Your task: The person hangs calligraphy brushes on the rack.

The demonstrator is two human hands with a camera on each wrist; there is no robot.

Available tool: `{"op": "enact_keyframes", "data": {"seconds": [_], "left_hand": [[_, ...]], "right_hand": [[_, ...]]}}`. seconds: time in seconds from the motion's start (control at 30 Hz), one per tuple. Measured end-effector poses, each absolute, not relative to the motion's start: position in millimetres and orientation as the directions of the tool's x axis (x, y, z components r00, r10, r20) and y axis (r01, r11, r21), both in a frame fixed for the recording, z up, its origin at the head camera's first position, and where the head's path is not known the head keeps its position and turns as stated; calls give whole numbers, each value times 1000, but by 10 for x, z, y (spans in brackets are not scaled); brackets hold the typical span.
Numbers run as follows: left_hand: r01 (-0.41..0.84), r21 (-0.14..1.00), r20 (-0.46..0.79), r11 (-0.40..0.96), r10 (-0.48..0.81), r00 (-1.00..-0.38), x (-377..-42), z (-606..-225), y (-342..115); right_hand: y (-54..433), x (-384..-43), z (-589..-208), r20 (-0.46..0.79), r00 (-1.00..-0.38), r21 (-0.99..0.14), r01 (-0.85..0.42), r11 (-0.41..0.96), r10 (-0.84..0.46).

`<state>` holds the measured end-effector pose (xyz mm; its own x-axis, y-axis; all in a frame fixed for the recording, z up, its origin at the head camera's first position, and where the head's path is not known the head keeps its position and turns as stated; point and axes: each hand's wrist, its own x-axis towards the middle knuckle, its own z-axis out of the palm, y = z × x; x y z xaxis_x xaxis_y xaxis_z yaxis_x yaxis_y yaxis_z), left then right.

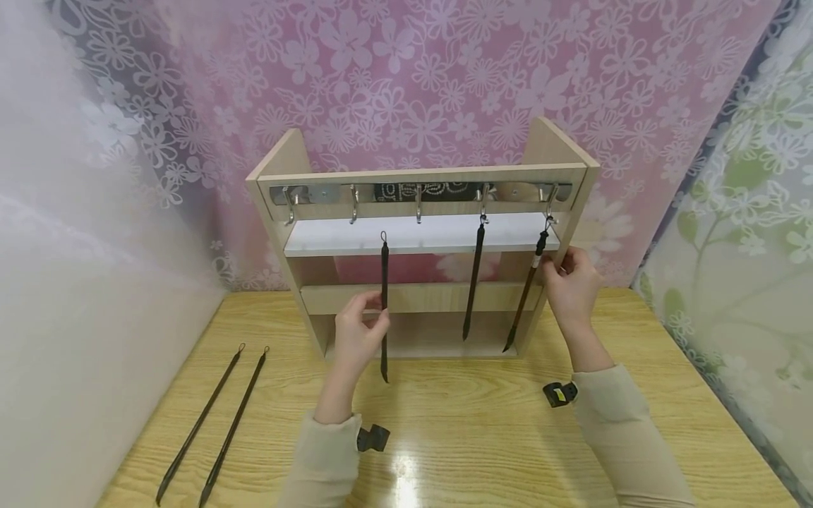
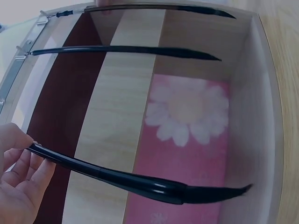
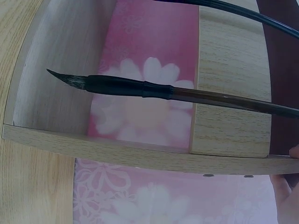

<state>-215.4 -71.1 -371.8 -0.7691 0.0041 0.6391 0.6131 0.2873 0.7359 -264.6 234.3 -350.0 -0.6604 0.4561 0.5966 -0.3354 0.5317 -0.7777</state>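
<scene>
My left hand (image 1: 358, 335) pinches a dark calligraphy brush (image 1: 384, 264) between thumb and fingers, in front of the wooden shelf (image 1: 419, 298). The brush points tip down, its top loop standing below the hook rail and off the hooks. In the left wrist view, its black bristle tip (image 2: 217, 194) points right. My right hand (image 1: 574, 289) holds the shelf's right side panel. Two more brushes hang from hooks: a black one (image 1: 473, 282) on the fourth from the left, and a brown-handled one (image 1: 526, 296) on the rightmost, beside my right hand.
A metal hook rail (image 1: 387, 192) runs along the shelf's top front; its three left hooks carry nothing. Two brushes, one outer (image 1: 200, 423) and one inner (image 1: 235, 427), lie on the wood-grain table (image 1: 470, 430) at left. Flower-patterned cloth (image 1: 406, 85) stands behind.
</scene>
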Motion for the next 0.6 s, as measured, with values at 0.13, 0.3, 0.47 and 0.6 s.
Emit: {"op": "enact_keyframes", "data": {"seconds": [0.13,0.3,0.47,0.6], "left_hand": [[605,747,625,276,22,-781,-2041,-3543,-610],[638,726,645,258,66,-761,-1975,-3425,-517],[672,709,668,215,103,-737,-1985,-3398,-450],[692,696,684,190,115,-720,-2001,-3385,-418]], "right_hand": [[2346,-2642,-3498,601,-661,-773,-339,537,449],[2345,-2627,-3492,601,-666,-771,-336,541,443],[2351,-2627,-3493,587,-680,-781,-332,529,439],[2351,-2635,-3492,585,-680,-782,-329,530,441]]}}
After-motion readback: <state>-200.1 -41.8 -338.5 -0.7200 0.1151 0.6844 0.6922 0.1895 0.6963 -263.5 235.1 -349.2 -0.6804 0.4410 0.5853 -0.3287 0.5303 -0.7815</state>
